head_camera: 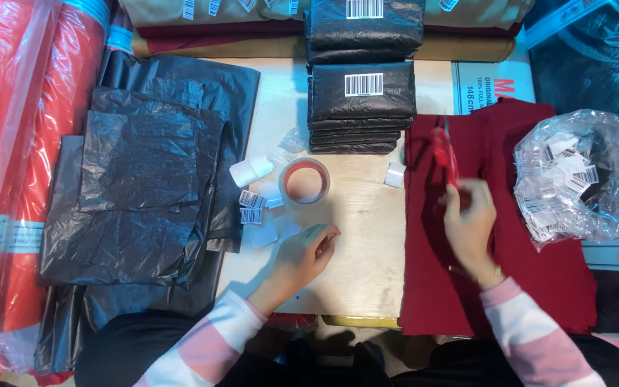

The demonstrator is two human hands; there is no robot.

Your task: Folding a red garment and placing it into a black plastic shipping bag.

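Observation:
My right hand (469,223) grips the handles of red scissors (445,152), whose blades point away from me over a dark red piece of fabric (539,287) lying on the right of the wooden table (367,236). My left hand (302,256) rests on the table in front of a roll of clear tape (306,180). Its fingertips pinch a small pale strip of tape (317,231). Small white barcode labels (251,208) lie just left of the roll.
A heap of black plastic bags (145,193) covers the table's left side. Black wrapped parcels (362,100) are stacked at the back. A clear bag of labels (574,183) sits at the right. Red fabric rolls in plastic (16,143) lie far left.

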